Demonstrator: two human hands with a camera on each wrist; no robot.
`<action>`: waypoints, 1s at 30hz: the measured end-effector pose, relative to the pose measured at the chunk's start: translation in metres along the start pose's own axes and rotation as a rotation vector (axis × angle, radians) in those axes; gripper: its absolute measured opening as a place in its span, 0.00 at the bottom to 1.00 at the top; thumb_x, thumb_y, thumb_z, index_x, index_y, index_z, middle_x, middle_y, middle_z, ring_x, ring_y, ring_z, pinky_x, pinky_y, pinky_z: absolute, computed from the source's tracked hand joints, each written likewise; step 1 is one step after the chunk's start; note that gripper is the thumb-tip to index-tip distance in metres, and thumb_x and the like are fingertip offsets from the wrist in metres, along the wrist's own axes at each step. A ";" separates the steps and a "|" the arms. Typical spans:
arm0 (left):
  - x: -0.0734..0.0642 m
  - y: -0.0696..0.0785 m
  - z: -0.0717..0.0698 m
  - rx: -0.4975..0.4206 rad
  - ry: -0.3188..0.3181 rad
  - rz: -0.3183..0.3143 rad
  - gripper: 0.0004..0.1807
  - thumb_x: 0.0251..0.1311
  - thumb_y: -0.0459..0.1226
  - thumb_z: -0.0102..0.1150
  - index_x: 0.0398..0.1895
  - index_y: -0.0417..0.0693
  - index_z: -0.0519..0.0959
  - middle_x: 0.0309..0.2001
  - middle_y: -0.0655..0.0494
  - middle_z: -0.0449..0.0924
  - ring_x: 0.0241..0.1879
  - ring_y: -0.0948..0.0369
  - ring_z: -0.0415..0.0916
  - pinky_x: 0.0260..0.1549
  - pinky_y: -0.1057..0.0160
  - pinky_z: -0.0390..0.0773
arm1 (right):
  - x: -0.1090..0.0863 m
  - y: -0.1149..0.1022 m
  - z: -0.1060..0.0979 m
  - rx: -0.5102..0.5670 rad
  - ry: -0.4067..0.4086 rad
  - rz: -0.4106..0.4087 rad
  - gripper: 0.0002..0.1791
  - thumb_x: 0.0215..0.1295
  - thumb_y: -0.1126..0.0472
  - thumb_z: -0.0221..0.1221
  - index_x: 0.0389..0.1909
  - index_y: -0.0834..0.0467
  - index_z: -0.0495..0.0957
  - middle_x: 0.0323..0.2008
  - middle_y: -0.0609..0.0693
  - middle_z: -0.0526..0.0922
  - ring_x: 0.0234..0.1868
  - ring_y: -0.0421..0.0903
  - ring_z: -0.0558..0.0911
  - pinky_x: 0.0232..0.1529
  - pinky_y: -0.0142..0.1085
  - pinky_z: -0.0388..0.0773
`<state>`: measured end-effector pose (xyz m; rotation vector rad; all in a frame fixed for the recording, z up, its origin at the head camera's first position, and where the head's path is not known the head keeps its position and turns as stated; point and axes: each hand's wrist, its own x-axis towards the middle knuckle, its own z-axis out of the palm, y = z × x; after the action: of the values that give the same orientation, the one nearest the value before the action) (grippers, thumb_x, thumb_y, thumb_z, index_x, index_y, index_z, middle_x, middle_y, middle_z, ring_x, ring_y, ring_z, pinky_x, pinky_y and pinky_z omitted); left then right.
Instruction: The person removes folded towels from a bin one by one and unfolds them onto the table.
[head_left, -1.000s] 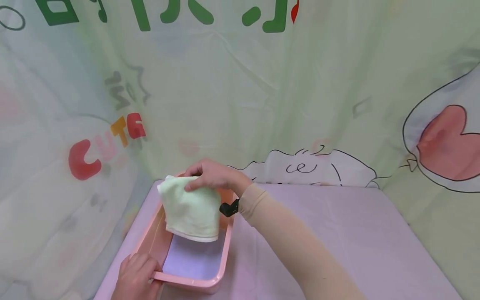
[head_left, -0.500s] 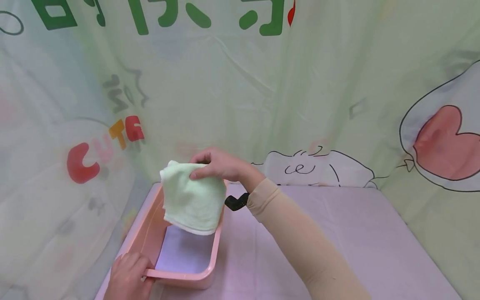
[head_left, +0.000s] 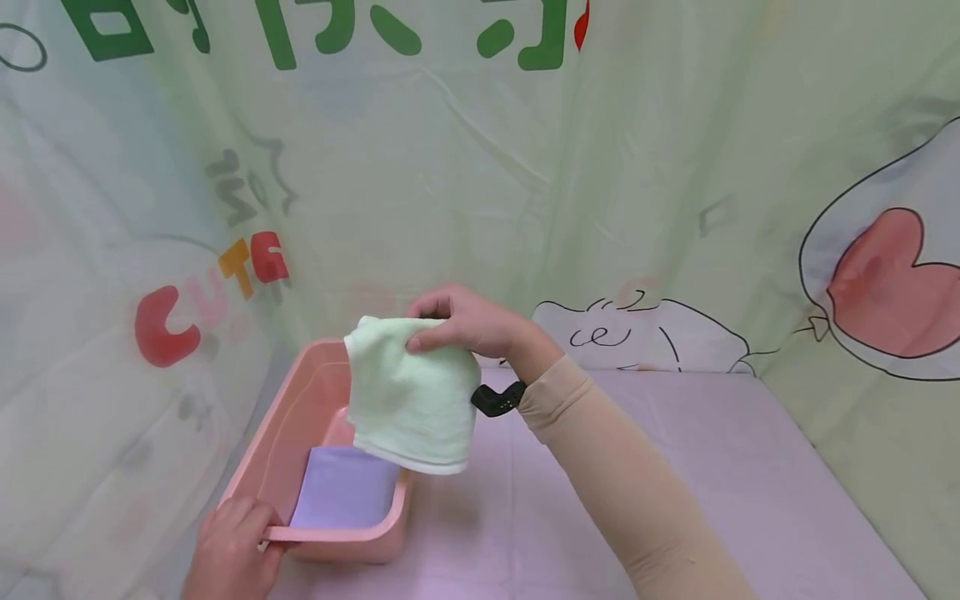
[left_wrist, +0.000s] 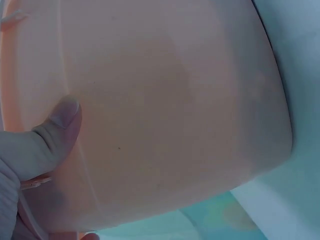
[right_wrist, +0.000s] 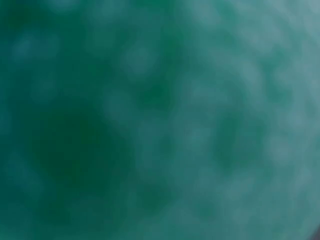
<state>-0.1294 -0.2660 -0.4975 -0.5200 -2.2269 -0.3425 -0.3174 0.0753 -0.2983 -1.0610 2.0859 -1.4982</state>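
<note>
My right hand (head_left: 472, 325) pinches the top edge of a folded pale green towel (head_left: 412, 400), which hangs down over the right side of a pink plastic bin (head_left: 273, 450). In the right wrist view the towel (right_wrist: 160, 120) fills the picture as a green blur. With my left hand (head_left: 232, 546) I grip the bin's near left rim; in the left wrist view the thumb (left_wrist: 65, 120) presses against the bin's outer wall (left_wrist: 160, 120). Inside the bin, on its floor, lies a flat lavender cloth (head_left: 348, 487). The towel hides the bin's far right part.
A lavender-covered table (head_left: 637, 475) stretches to the right of the bin. Behind and at both sides hangs a pale printed curtain (head_left: 480, 192), close to the table's back and left edges. A black wrist camera (head_left: 498, 400) sits under my right wrist.
My right hand has lifted the green towel up and to the right, out from over the bin's middle. The bin, with my left hand on its rim, has shifted left and tilted.
</note>
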 end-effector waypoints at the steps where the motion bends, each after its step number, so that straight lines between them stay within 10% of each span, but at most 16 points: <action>1: 0.000 0.000 -0.001 0.003 -0.001 -0.004 0.29 0.13 0.31 0.88 0.21 0.55 0.75 0.25 0.65 0.70 0.28 0.61 0.69 0.35 0.61 0.64 | -0.003 0.000 -0.001 0.004 0.001 0.003 0.04 0.61 0.63 0.71 0.36 0.56 0.88 0.32 0.43 0.85 0.31 0.41 0.81 0.32 0.34 0.81; 17: -0.008 -0.025 -0.008 0.022 -0.034 -0.020 0.27 0.16 0.31 0.85 0.21 0.55 0.75 0.23 0.67 0.66 0.26 0.63 0.66 0.33 0.61 0.64 | -0.049 0.037 -0.009 0.063 0.024 0.030 0.05 0.60 0.66 0.70 0.37 0.61 0.88 0.32 0.44 0.86 0.30 0.41 0.82 0.31 0.33 0.81; 20: -0.012 -0.034 -0.010 0.014 0.005 0.003 0.21 0.54 0.48 0.79 0.19 0.56 0.73 0.22 0.68 0.65 0.24 0.63 0.64 0.31 0.63 0.63 | -0.056 0.049 -0.009 0.066 0.036 0.055 0.06 0.61 0.65 0.71 0.38 0.60 0.88 0.33 0.45 0.86 0.32 0.41 0.82 0.32 0.33 0.82; 22: -0.013 -0.041 -0.011 -0.004 0.045 0.032 0.29 0.73 0.61 0.59 0.18 0.55 0.73 0.21 0.67 0.65 0.23 0.62 0.63 0.29 0.63 0.62 | -0.062 0.057 -0.009 0.069 0.043 0.070 0.06 0.61 0.65 0.71 0.39 0.60 0.88 0.34 0.45 0.86 0.33 0.41 0.82 0.33 0.34 0.82; 24: -0.014 -0.045 -0.013 -0.004 0.058 0.040 0.38 0.75 0.72 0.35 0.17 0.56 0.71 0.21 0.67 0.64 0.23 0.61 0.63 0.27 0.62 0.61 | -0.067 0.066 -0.009 0.067 0.050 0.077 0.06 0.61 0.65 0.71 0.39 0.61 0.88 0.34 0.45 0.87 0.33 0.41 0.83 0.33 0.34 0.83; 27: -0.015 -0.048 -0.018 0.008 0.025 0.021 0.38 0.74 0.73 0.33 0.17 0.58 0.71 0.22 0.68 0.64 0.23 0.62 0.63 0.27 0.63 0.61 | -0.075 0.080 -0.007 0.080 0.058 0.098 0.07 0.61 0.64 0.71 0.39 0.62 0.88 0.34 0.44 0.87 0.31 0.41 0.83 0.33 0.34 0.84; 30: -0.015 -0.049 -0.024 0.017 -0.029 -0.010 0.29 0.74 0.63 0.56 0.18 0.59 0.71 0.23 0.69 0.63 0.24 0.64 0.62 0.28 0.64 0.61 | -0.080 0.093 -0.003 0.106 0.051 0.118 0.08 0.62 0.64 0.71 0.39 0.63 0.87 0.33 0.44 0.87 0.30 0.40 0.83 0.32 0.34 0.84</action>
<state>-0.1283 -0.3225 -0.4972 -0.5085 -2.2593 -0.3227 -0.3010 0.1514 -0.3932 -0.8540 2.0396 -1.5732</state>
